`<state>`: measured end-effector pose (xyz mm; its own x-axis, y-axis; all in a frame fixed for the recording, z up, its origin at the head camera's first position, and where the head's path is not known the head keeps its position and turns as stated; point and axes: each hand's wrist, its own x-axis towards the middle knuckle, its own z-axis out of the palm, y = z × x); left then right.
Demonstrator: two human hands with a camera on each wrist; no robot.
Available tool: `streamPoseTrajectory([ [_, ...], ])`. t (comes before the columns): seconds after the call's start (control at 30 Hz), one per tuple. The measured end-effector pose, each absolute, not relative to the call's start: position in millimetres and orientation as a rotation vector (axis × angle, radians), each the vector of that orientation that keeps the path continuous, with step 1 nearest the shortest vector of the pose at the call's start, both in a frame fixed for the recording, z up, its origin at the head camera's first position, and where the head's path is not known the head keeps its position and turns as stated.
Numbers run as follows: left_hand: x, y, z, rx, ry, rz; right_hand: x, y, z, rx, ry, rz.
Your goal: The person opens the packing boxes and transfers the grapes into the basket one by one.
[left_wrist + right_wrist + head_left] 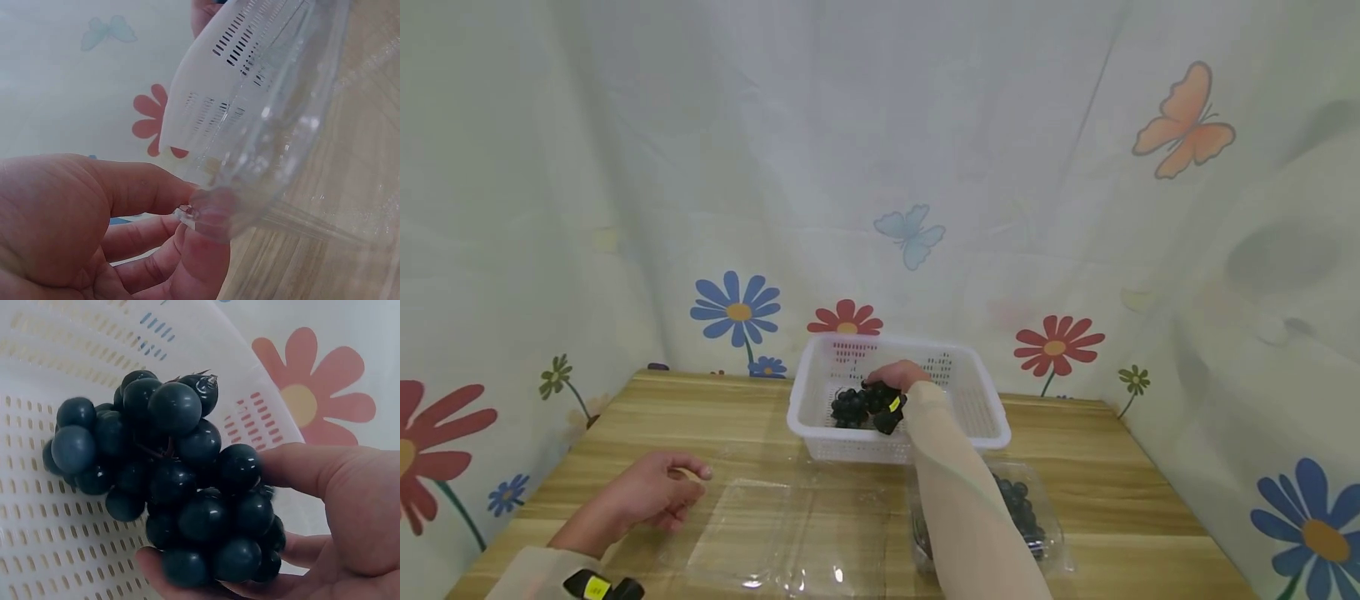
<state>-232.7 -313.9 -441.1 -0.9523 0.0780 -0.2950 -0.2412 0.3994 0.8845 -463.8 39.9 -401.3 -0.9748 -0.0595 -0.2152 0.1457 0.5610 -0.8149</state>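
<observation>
Here's your right grip (904,375) holding one black grape bunch (187,475) inside the basket (857,451), thumb and fingers opposed, probably against slipping. Your left grip (658,492) pinches the open clamshell (793,537) before the basket, likely steadying it. One basket, two clamshells: the grape-filled clamshell (1051,533) sits front-right of the basket.

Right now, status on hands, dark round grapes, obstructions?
Right hand grips bunch of dark round grapes, in or just above white perforated plastic basket. Left hand pinches edge of clear plastic container. No obstruction visible at basket.
</observation>
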Motion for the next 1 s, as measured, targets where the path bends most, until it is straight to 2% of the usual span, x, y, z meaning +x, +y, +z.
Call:
streamPoseTrajectory([
  [0.33, -234, -312, -438, -0.191, 2.384, 1.531, -465, 49, -400, 0.03, 2.611, -1.291],
  [0.63, -234, -312, -439, -0.143, 2.38, 1.535, -458, 56, -395, 0.126, 2.574, -1.262],
  [1.0, -231, -312, -438, -0.129, 2.388, 1.519, -453, 68, -389, 0.094, 2.59, -1.178],
])
